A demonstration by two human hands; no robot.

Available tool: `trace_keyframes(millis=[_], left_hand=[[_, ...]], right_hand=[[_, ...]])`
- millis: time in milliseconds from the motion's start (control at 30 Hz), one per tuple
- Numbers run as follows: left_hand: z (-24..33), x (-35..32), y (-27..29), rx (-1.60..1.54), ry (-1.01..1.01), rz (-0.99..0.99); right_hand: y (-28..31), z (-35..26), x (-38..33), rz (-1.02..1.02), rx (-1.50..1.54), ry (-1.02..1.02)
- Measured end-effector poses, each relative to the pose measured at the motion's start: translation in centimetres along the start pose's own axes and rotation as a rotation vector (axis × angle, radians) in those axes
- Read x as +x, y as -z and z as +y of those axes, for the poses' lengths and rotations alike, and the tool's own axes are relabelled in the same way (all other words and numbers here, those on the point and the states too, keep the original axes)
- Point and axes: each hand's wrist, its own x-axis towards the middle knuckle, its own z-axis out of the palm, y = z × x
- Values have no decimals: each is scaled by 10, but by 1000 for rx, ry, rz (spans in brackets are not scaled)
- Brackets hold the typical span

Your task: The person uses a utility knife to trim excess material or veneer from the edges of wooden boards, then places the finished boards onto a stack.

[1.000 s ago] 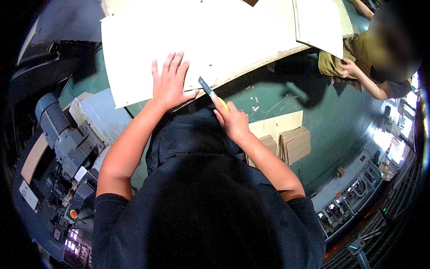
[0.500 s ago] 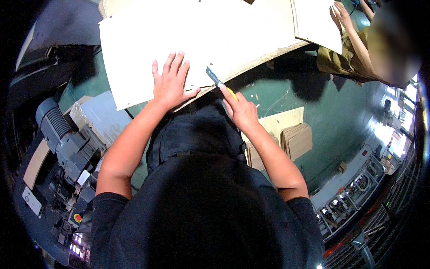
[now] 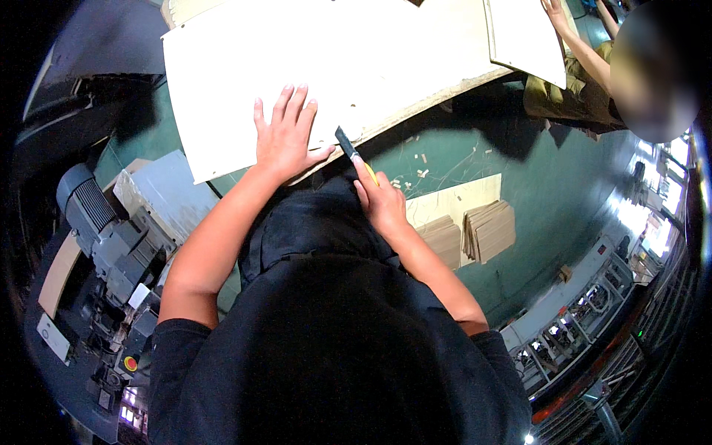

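Plywood sheet (image 3: 348, 67) fills the upper centre of the frame on the worktop, the left hand (image 3: 285, 137) pressing flat and open near its lower edge. Right hand (image 3: 382, 200) grips a yellow utility knife (image 3: 352, 152) (blade at the edge); steady pressure and fingers clear of the blade would suit best.

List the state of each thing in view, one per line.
Left hand: flat, fingers spread, pressing on the sheet.
Right hand: closed around the utility knife.
Utility knife: blade tip at the sheet's near edge.
Pale thin sheet: lying flat on the bench.
Stacked wood pieces: piled on the green floor.
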Motion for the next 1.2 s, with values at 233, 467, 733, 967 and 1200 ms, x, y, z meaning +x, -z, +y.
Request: trace_keyframes(millis=[233, 467, 733, 967, 1200], left_hand=[[-1, -1, -3, -3, -14, 27], [0, -1, -3, 19, -4, 13], [0, 0, -4, 17, 2, 12], [2, 1, -2, 10, -2, 6], [0, 1, -2, 20, -4, -2]], right_hand=[[9, -1, 4, -21, -10, -14], [10, -23, 13, -65, 19, -148], [-6, -17, 5, -109, 64, -214], [-9, -21, -10, -164, 168, -242], [-2, -32, -1, -157, 121, -315]])
